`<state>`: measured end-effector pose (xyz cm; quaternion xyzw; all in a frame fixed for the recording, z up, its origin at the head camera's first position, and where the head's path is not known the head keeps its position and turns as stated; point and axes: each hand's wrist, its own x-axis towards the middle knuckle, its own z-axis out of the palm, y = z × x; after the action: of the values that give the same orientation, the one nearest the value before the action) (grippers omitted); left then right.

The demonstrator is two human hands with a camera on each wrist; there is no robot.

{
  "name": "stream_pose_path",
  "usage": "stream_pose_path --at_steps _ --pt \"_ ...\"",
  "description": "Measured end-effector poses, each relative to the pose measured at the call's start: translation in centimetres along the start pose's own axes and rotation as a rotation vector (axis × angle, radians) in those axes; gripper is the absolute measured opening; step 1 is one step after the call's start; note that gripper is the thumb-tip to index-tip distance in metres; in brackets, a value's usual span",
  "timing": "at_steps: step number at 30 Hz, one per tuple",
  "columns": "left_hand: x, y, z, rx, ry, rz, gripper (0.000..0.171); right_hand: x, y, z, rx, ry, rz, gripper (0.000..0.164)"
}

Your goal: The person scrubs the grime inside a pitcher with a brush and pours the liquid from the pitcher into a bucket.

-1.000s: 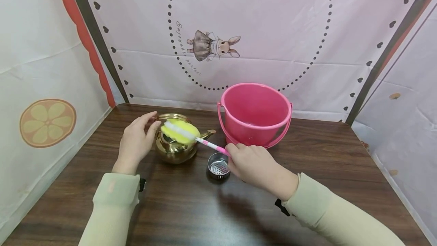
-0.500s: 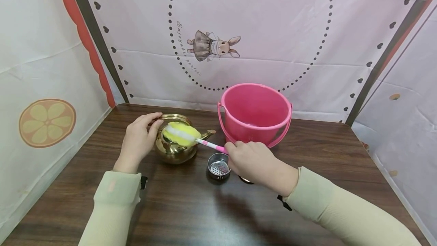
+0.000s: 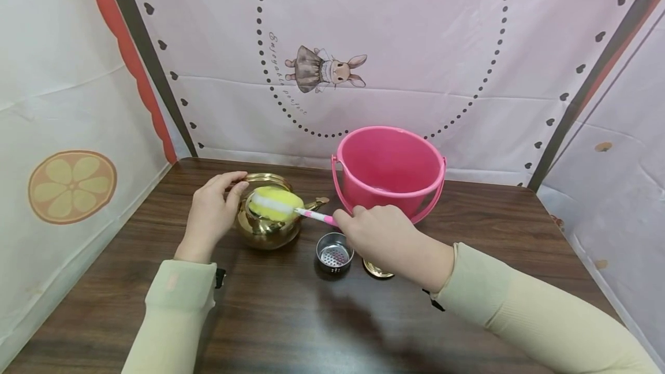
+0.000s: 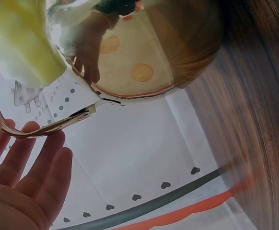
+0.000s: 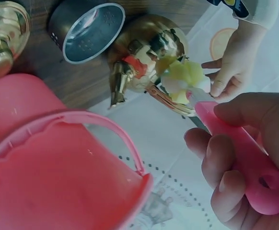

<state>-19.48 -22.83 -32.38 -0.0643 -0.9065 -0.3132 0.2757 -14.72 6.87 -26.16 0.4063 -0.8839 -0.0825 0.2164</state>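
Note:
A shiny gold teapot (image 3: 266, 236) stands on the wooden table, its spout pointing right. My left hand (image 3: 206, 215) pinches the teapot's raised handle (image 4: 43, 129) between thumb and fingertips. In my right hand (image 3: 381, 238) is the pink handle (image 5: 242, 153) of a sponge brush, gripped with curled fingers. Its yellow and white sponge head (image 3: 275, 204) lies at the top of the teapot, under the handle arch; whether it reaches into the opening I cannot tell. A metal strainer cup (image 3: 334, 254) with a perforated bottom sits between the teapot and my right hand.
Behind my right hand stands a pink bucket (image 3: 381, 206), its handle hanging down in front. A gold lid (image 3: 376, 270) with a knob lies partly hidden under my right hand. Printed cloth (image 3: 218, 33) hangs along the table's back and sides.
My right hand has shifted slightly up and left with the sponge brush, uncovering more of the gold lid. The left hand first moved a little right along the handle, then stayed put.

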Motion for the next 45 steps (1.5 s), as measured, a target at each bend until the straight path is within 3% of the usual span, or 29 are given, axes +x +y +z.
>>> stream_pose_path --at_steps 9,18,23,28,35,45 --pt "-0.1 -0.1 0.3 -0.002 0.046 0.032 0.028 0.9 0.1 -1.5 -0.057 -0.005 -0.045 0.016" --pt "-0.1 -0.2 0.4 -0.006 0.068 0.034 0.028 2.7 0.0 -3.6 -0.006 -0.233 0.023 0.027" --pt "-0.1 -0.3 0.4 -0.006 0.067 0.028 0.028 3.8 -0.3 -4.6 0.021 -0.339 0.061 0.019" --pt "-0.1 -0.2 0.4 -0.009 0.064 0.024 0.028 4.8 -0.7 -5.1 0.015 -0.36 0.052 0.012" --pt "-0.1 0.0 0.3 -0.014 0.057 0.023 0.027 6.4 -1.2 -5.7 0.037 -0.407 0.046 0.016" --pt "-0.1 0.1 0.2 -0.03 0.062 0.031 0.026 8.5 -2.0 -4.9 0.124 -0.445 0.049 0.017"
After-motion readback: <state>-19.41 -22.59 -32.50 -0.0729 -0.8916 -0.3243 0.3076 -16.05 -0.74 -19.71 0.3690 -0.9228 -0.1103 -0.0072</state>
